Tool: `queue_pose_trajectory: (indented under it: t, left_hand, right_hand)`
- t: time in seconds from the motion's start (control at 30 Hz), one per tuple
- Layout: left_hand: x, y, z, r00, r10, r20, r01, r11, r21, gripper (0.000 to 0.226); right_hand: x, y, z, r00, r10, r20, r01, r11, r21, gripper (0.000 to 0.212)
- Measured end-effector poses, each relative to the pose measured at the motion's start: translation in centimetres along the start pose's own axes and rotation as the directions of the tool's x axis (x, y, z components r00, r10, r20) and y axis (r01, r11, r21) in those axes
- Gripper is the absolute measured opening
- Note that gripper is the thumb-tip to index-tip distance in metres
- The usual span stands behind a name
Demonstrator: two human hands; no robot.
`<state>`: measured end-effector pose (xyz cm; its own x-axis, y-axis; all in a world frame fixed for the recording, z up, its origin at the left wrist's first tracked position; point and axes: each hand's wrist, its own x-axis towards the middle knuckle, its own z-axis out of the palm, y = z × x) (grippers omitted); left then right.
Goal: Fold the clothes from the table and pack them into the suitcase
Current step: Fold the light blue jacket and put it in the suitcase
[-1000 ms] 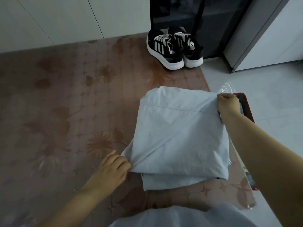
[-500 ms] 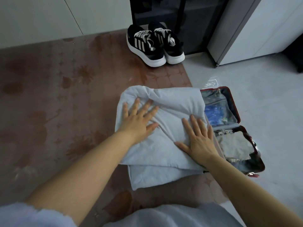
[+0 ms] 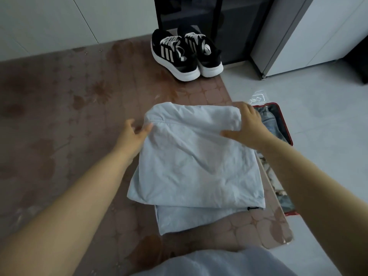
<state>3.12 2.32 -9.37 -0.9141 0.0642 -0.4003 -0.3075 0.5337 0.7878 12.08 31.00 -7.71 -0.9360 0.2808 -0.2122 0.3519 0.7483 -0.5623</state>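
**Both hands at the garment's far corners**

The folded pale-blue garment (image 3: 195,162) lies by the right edge of the bench (image 3: 69,116), with the open suitcase (image 3: 285,126) just to its right. The right hand (image 3: 249,126) curls its fingers over the far right corner. The left hand (image 3: 137,134) touches the far left corner; I cannot tell if it grips.

Both bare arms reach forward to the far end of the folded garment (image 3: 195,162). The left forearm (image 3: 79,186) runs along its left side, and the left hand (image 3: 137,134) sits at the far left corner, thumb lying on the cloth and fingers beside the edge; a pinch is not clear. The right forearm (image 3: 308,176) crosses the right side. The right hand (image 3: 247,126) holds the far right corner, fingers curled over the far edge, thumb stretched on top.
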Motion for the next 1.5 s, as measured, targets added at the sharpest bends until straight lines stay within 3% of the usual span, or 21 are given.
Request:
queue_pose_trajectory:
  t: [0.1,0.2,0.27,0.47,0.53,0.6,0.67,0.73,0.83,0.9,0.93,1.0,1.1,1.17,1.2,1.27,1.37,1.43,1.5]
  left_hand:
    - [1.1,0.1,0.4,0.985,-0.082,0.149,0.093,0.993,-0.071,0.079]
    - [1.6,1.1,1.0,0.971,-0.143,0.192,0.175,0.971,-0.164,0.102]
    - [2.1,1.7,1.2,0.961,-0.189,0.204,0.229,0.953,-0.197,0.109]
    - [2.5,3.1,1.6,0.923,-0.202,0.327,0.275,0.941,-0.196,0.052]
    - [2.5,3.9,1.5,0.927,-0.156,0.342,0.23,0.955,-0.188,0.049]
    - [2.5,4.8,1.3,0.948,-0.06,0.312,0.122,0.975,-0.184,0.05]
    - [2.1,6.2,0.7,0.964,0.088,0.252,-0.038,0.98,-0.197,0.038]
    - [1.2,7.4,-0.6,0.939,0.265,0.217,-0.225,0.955,-0.192,0.034]
    - [-0.5,7.3,-2.8,0.789,0.502,0.354,-0.493,0.861,-0.123,0.073]
    - [-1.7,5.9,-3.4,0.694,0.567,0.444,-0.62,0.784,-0.033,0.093]
    - [-2.2,4.9,-3.3,0.668,0.607,0.43,-0.689,0.723,0.05,0.088]
    - [-3.1,3.0,-3.0,0.581,0.728,0.364,-0.814,0.515,0.27,0.057]
    - [-4.9,-0.1,-2.6,0.275,0.892,0.36,-0.891,0.095,0.445,0.022]
    - [-6.0,-2.6,-2.9,0.115,0.911,0.396,-0.897,-0.076,0.435,0.024]
    - [-6.4,-3.9,-3.2,0.081,0.898,0.432,-0.897,-0.123,0.424,0.025]
    - [-6.8,-6.3,-3.8,0.096,0.85,0.519,-0.897,-0.152,0.415,0.027]
    - [-7.6,-9.5,-5.0,0.209,0.74,0.639,-0.901,-0.108,0.419,0.054]
    - [-8.6,-10.3,-5.6,0.309,0.671,0.674,-0.909,0.001,0.416,0.075]
    - [-9.9,-9.7,-5.4,0.436,0.642,0.631,-0.891,0.21,0.402,0.08]
  right_hand:
    - [4.2,-1.0,-0.4,0.977,0.016,0.213,0.008,0.994,-0.11,0.108]
    - [6.7,-1.3,-0.1,0.909,0.035,0.416,0.034,0.987,-0.158,0.114]
    - [7.5,-1.4,0.2,0.877,0.04,0.479,0.06,0.98,-0.191,0.114]
    - [8.0,-1.2,0.9,0.878,0.085,0.471,0.041,0.967,-0.25,0.109]
    - [8.0,-1.5,1.0,0.882,0.112,0.457,0.022,0.961,-0.276,0.11]
    - [7.7,-2.2,0.2,0.871,0.104,0.481,0.027,0.966,-0.257,0.097]
    - [7.2,-3.1,-1.4,0.876,0.039,0.481,0.078,0.972,-0.221,0.085]
    - [6.3,-3.9,-2.7,0.92,-0.023,0.392,0.137,0.955,-0.265,0.07]
    - [2.9,-4.7,-2.7,0.969,-0.237,0.075,0.246,0.874,-0.419,0.023]
    - [-0.4,-4.2,-1.2,0.855,-0.501,-0.135,0.401,0.803,-0.442,0.009]
    - [-1.9,-3.6,-0.4,0.784,-0.591,-0.19,0.463,0.76,-0.456,0.003]
    - [-4.1,-1.9,1.2,0.687,-0.678,-0.26,0.502,0.702,-0.505,0.014]
    - [-7.6,-0.6,2.6,0.56,-0.757,-0.336,0.521,0.637,-0.568,0.017]
    - [-10.7,-0.1,3.3,0.521,-0.795,-0.311,0.572,0.595,-0.564,0.013]
    - [-12.2,0.3,4.0,0.532,-0.798,-0.282,0.588,0.588,-0.556,0.016]
    - [-15.0,1.0,5.9,0.598,-0.783,-0.171,0.606,0.581,-0.542,0.033]
    - [-17.6,2.8,8.8,0.717,-0.696,0.031,0.592,0.585,-0.554,0.056]
    - [-18.4,3.1,9.8,0.785,-0.607,0.125,0.567,0.623,-0.538,0.074]
    - [-19.1,2.2,9.7,0.847,-0.511,0.144,0.513,0.719,-0.469,0.072]
